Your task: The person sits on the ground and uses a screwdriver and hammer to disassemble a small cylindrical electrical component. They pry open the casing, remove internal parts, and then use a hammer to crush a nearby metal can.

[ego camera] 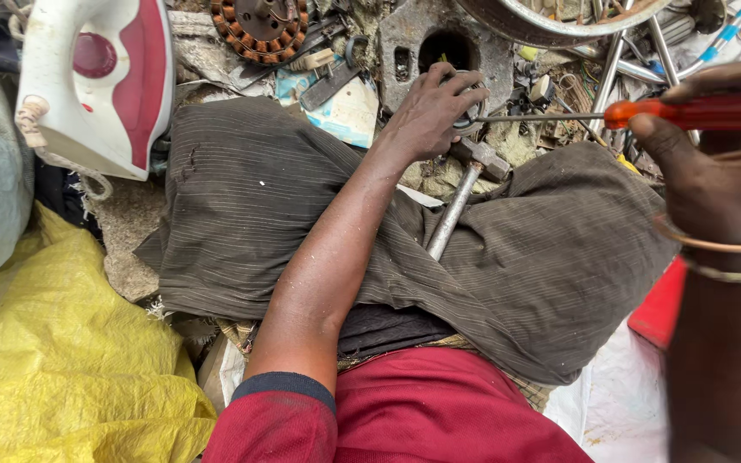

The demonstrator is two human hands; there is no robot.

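R hand [718, 163] grips screwdriver [645, 112] (orange handle).

You are looking at two hands, one red-handled screwdriver [688, 112], one hammer [465, 184], one white and red clothes iron [96, 81], one copper-wound stator [259, 30] at the far side, one metal rim [551, 26] far right, one yellow sack [53, 360] near left, and two bangles [718, 257] circling your right wrist.
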